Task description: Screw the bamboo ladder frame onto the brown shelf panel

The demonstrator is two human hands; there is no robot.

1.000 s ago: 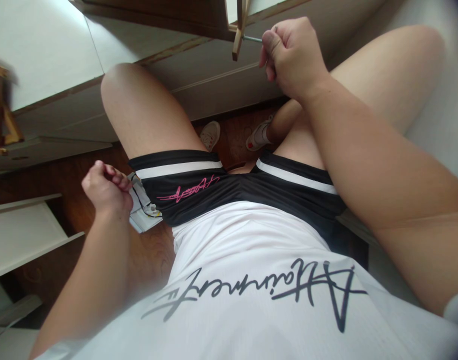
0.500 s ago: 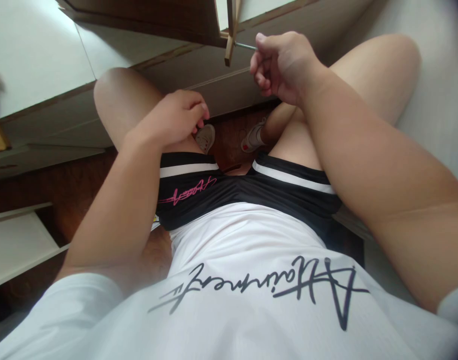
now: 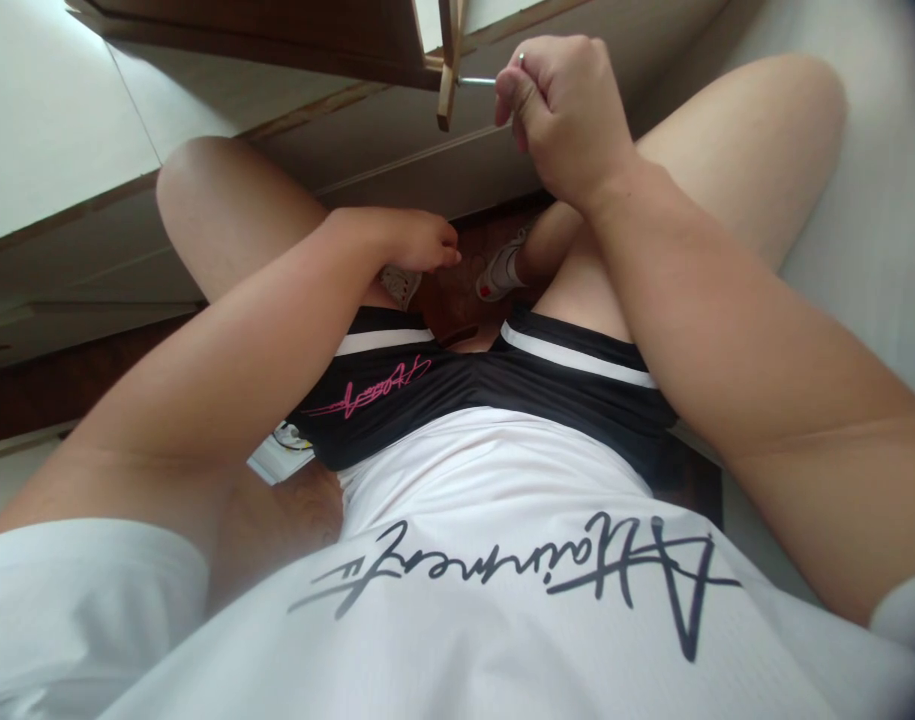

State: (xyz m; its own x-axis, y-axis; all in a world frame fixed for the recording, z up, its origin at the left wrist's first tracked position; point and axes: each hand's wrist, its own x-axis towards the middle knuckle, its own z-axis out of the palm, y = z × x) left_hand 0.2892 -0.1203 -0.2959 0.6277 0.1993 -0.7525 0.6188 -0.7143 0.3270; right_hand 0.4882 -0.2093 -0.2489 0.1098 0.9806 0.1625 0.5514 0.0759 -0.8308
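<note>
My right hand (image 3: 573, 115) is closed around a slim metal rod that looks like a hex key (image 3: 476, 81). The rod's far end meets a wooden bar (image 3: 446, 97) at the table's edge, and a small metal tip shows above my thumb. My left hand (image 3: 419, 240) hangs over the gap between my legs, its fingers curled and pressed together. Whatever lies inside those fingers, if anything, is hidden. Beside the bar a dark brown wooden panel (image 3: 277, 35) rests on the white tabletop (image 3: 52, 130).
My bent knees are spread close to the table's edge. Below are my shoes (image 3: 500, 272) on a reddish-brown floor (image 3: 449, 300). A white packet or paper (image 3: 281, 457) lies beside my left hip. A pale wall-like surface (image 3: 877, 180) stands on the right.
My right hand has turned over, with its back now facing up, and grips the rod more fully. My left hand has moved right, off my thigh toward the gap.
</note>
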